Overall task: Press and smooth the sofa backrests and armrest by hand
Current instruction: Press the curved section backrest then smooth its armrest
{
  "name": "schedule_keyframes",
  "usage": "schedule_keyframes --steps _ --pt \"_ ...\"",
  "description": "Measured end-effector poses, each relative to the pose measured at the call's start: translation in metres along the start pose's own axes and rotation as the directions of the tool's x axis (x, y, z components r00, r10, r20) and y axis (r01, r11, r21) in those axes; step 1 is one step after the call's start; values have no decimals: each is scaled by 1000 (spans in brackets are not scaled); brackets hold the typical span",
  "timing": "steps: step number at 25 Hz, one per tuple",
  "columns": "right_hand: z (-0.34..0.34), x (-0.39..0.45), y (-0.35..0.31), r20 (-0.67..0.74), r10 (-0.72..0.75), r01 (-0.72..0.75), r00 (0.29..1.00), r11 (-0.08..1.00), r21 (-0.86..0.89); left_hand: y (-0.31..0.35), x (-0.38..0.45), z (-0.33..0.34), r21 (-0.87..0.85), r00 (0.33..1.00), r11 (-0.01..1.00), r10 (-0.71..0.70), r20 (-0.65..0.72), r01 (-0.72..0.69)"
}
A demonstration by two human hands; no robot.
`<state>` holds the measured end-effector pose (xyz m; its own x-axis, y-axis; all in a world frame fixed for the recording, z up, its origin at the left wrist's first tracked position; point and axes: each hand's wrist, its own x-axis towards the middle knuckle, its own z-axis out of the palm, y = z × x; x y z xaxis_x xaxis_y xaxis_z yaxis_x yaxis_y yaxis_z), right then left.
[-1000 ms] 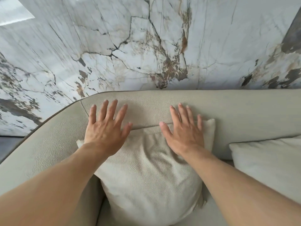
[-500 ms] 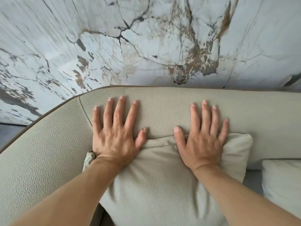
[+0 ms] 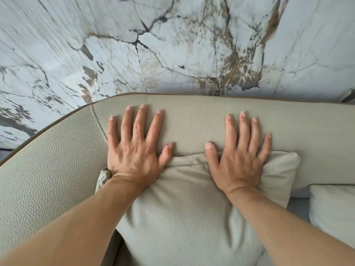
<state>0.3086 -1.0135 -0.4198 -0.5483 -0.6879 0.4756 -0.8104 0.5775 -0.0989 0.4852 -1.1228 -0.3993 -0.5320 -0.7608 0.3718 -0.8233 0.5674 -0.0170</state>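
Note:
A beige pebbled-leather sofa backrest runs across the middle of the view and curves down at the left into the armrest. A matching cushion leans against the backrest. My left hand lies flat with fingers spread, palm on the cushion's upper left corner and fingers on the backrest. My right hand lies flat the same way over the cushion's upper right part, fingers reaching onto the backrest. Neither hand holds anything. The cushion is dented under both palms.
A marble-patterned wall with dark and brown veins stands directly behind the sofa. A paler second cushion sits at the right edge, against the backrest.
Both hands have slid upward from the cushion onto the backrest and spread wider. The view has moved closer and shifted left, pushing the second cushion toward the right edge.

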Motion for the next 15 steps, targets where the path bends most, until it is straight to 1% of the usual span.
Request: schedule_keyframes --steps 15 --pt "26 33 -11 -32 56 -57 998 998 -12 -9 45 24 -32 998 998 54 -33 -55"
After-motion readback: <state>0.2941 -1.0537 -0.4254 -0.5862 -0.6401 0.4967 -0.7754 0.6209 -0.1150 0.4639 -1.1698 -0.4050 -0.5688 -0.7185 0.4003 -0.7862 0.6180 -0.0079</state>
